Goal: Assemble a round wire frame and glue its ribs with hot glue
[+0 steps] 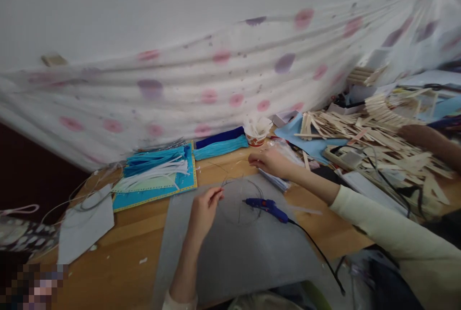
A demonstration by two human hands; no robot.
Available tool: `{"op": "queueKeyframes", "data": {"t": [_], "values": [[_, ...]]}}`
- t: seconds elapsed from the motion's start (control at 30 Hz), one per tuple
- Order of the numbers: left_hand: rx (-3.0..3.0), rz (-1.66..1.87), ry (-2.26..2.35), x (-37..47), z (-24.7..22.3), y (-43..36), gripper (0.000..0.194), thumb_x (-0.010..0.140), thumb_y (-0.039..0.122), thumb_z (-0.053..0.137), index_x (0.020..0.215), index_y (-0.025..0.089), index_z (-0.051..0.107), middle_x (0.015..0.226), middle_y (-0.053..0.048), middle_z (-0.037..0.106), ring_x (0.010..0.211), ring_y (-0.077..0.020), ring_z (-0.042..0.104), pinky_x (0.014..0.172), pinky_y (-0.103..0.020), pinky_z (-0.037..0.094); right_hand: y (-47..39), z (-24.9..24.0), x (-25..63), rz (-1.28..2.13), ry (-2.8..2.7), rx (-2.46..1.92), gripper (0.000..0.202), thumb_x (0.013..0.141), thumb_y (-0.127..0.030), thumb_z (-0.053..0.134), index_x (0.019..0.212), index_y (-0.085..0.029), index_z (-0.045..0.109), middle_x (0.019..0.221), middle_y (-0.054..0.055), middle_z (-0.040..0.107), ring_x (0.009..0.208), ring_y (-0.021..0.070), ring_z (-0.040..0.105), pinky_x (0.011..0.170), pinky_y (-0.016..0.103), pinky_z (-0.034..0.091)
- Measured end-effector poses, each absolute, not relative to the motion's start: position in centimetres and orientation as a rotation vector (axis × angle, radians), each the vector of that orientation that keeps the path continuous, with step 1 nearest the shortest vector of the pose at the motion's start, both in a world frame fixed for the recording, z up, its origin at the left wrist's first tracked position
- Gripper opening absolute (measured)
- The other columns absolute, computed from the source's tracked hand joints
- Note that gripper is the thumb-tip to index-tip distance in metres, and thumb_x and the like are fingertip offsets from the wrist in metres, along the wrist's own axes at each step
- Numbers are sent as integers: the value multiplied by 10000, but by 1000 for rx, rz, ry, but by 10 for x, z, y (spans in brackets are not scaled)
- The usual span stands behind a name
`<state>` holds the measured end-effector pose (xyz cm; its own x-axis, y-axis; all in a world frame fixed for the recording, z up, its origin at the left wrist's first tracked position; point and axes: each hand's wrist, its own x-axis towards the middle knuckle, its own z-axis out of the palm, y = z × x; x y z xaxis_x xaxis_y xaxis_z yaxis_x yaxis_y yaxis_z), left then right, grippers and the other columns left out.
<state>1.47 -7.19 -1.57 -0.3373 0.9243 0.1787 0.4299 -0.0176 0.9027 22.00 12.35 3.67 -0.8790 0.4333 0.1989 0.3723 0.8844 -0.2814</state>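
My left hand [202,214] is closed in a pinch at the left rim of a thin wire ring [260,189], with a fine strand of wire at its fingertips. Farther right and higher, my right hand [269,161] also pinches; a thin wire [238,161] runs leftward from its fingers. The ring lies on a grey mat [223,262], with straight wire crossing its middle. A blue glue gun [270,208] rests on the mat, its nozzle inside the ring and its black cord trailing toward the lower right.
Blue and white pipe cleaners [154,168] lie on a blue board [144,199] at left, beside a white sheet [86,223]. Behind stands a paper cup [256,132]. Wooden sticks [389,132] pile up at right, where another person's hand [421,134] reaches in.
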Motion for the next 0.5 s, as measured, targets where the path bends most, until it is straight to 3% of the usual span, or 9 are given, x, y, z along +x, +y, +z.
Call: {"op": "queueKeyframes", "data": {"t": [0.23,0.5], "values": [[1635,1320,1922,24,-66,-86,237,933,261,484,978,206,710,950,-82,762,869,-196,724,794,-346,581,135,-7,209,418,-2949,-531,246,964,-228,423,1019,-178,658,848,73,733,734,174,645,647,259,355],[1611,1380,1966,33,-82,-89,231,946,250,496,999,202,716,963,-89,767,889,-197,726,802,-358,593,136,-18,210,462,-2986,-530,257,971,-213,406,1044,-176,649,825,80,727,725,174,646,630,265,330]]}}
